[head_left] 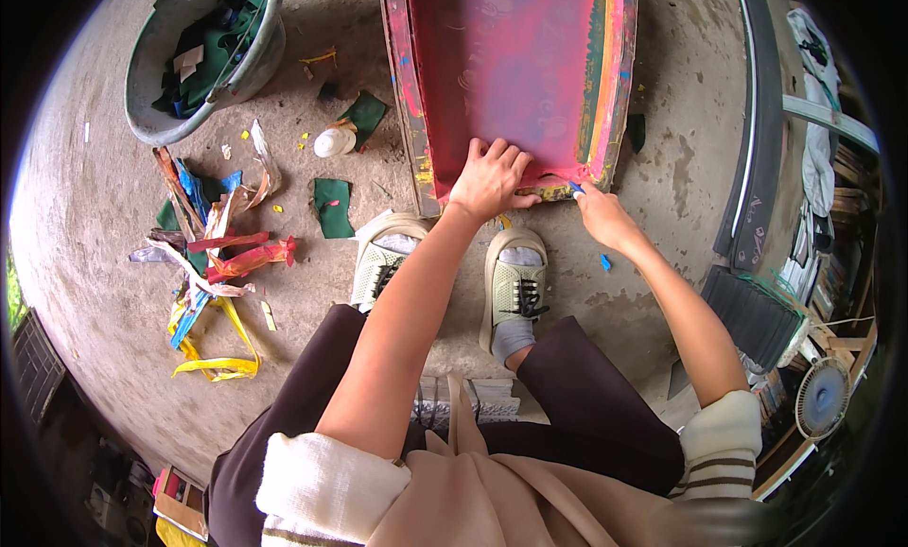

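A screen-printing frame [410, 93] stained pink, red and yellow lies on the floor in front of my shoes, its mesh purple-pink. My left hand [490, 180] rests at the near end of the frame, fingers curled on the inner side and thumb at the near rail, holding it. In my right hand [605, 216] is a small blue-handled tool [575, 187], pinched at the frame's near right corner. Its tip is too small to make out. Between the hands, a dark, curved slit or strip end [549, 176] shows along the pink inner edge.
To the left lies a heap of torn coloured tape strips [213, 254]. Behind it stands a grey bucket [142, 103] with green scraps. A white bottle [335, 141] and a green scrap [332, 208] lie nearer the frame. A fan [823, 398] is at the right.
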The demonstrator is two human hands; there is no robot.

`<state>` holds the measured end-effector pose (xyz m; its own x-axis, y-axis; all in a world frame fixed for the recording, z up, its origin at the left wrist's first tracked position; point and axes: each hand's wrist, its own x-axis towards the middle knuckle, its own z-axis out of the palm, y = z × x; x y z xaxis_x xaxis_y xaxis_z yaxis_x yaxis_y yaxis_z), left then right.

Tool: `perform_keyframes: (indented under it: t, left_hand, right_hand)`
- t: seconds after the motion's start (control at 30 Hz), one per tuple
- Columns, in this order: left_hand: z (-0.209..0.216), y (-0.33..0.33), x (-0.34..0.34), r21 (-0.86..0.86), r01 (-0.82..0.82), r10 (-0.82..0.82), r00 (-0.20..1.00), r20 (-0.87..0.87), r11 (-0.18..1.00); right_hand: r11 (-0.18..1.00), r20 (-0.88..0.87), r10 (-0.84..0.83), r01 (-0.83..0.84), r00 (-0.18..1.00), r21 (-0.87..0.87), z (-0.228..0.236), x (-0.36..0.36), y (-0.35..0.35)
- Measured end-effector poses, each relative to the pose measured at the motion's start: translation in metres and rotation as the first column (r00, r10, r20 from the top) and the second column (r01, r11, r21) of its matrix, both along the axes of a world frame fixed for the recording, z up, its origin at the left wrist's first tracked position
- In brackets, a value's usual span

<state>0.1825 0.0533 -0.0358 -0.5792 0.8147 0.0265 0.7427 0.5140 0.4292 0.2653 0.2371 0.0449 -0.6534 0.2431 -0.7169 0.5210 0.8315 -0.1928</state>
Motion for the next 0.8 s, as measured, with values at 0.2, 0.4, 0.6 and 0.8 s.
perform_keyframes:
  t: [0.2, 0.4, 0.6, 0.8]
  left_hand:
    - [-0.002, -0.001, 0.0, 0.018, -0.019, 0.019, 1.0, -0.014, 1.0]
    - [-0.003, 0.0, 0.001, 0.085, -0.037, 0.04, 0.998, -0.044, 0.996]
    - [-0.007, 0.001, 0.002, 0.105, -0.04, 0.045, 0.998, -0.046, 0.994]
    - [-0.009, -0.001, 0.002, 0.11, -0.039, 0.044, 0.998, -0.05, 0.993]
  right_hand:
    - [1.0, 0.03, 0.023, -0.023, 0.999, 0.001, 0.007, -0.006, -0.002]
    - [0.822, 0.21, 0.456, -0.5, 0.865, 0.274, 0.026, -0.02, -0.01]
    - [0.62, 0.407, 0.562, -0.692, 0.721, 0.37, 0.016, -0.015, -0.02]
    - [0.875, 0.209, 0.353, -0.401, 0.912, 0.273, 0.01, -0.011, -0.009]
